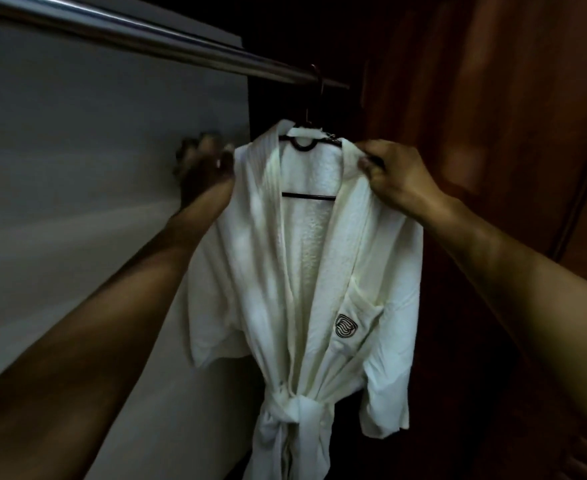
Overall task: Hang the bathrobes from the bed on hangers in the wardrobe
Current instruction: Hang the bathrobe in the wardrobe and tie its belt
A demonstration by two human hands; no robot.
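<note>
Reaching up and forward with both forearms (77, 323). Pinching the white bathrobe (305, 271) at its collar with right hand (399, 178); left hand (203, 164) blurred at the other shoulder, grip untellable. Hanging on a dark hanger (307, 143) from the wardrobe rail (146, 39).

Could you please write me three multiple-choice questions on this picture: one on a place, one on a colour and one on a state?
1. Where does the hanger hook on?
A) the metal rail
B) a door handle
C) a wall nail

2. What colour is the bathrobe?
A) blue
B) white
C) red

3. How is the belt?
A) missing
B) hanging untied
C) knotted at the waist

Answers:
1 A: its hook curves over the rail.
2 B: the cloth is white throughout.
3 C: a knot sits at the front of the waist.
</note>
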